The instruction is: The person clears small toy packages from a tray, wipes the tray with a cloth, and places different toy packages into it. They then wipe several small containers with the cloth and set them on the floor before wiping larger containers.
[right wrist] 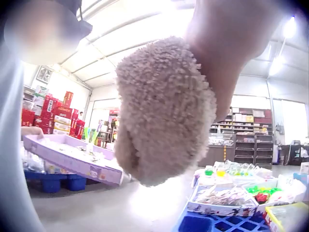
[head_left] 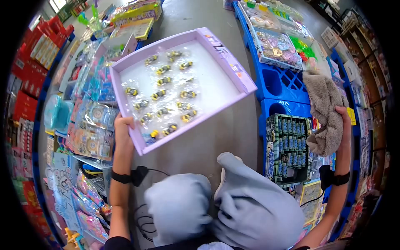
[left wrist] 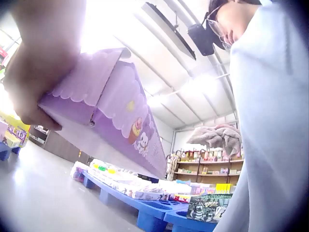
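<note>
Gripping shallow lilac cardboard tray (head_left: 218, 77) by its eight o'clock edge with left hand (head_left: 123, 126), holding it out at eleven o'clock in head view. Carrying small black-and-yellow pieces (head_left: 163, 81) in clear wrappers inside it, crowding toward its nine o'clock side. Clutching fluffy grey-brown cloth (head_left: 327, 106) in right hand (head_left: 345, 127) at three o'clock, dangling near open dark-green printed box (head_left: 271, 143) of small blue-labelled packs (head_left: 292, 143).

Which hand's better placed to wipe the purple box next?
Right hand, probably: it holds the brown cloth, though apart from the purple box. Left hand grips the box's side, so looks better suited to steadying it.
</note>
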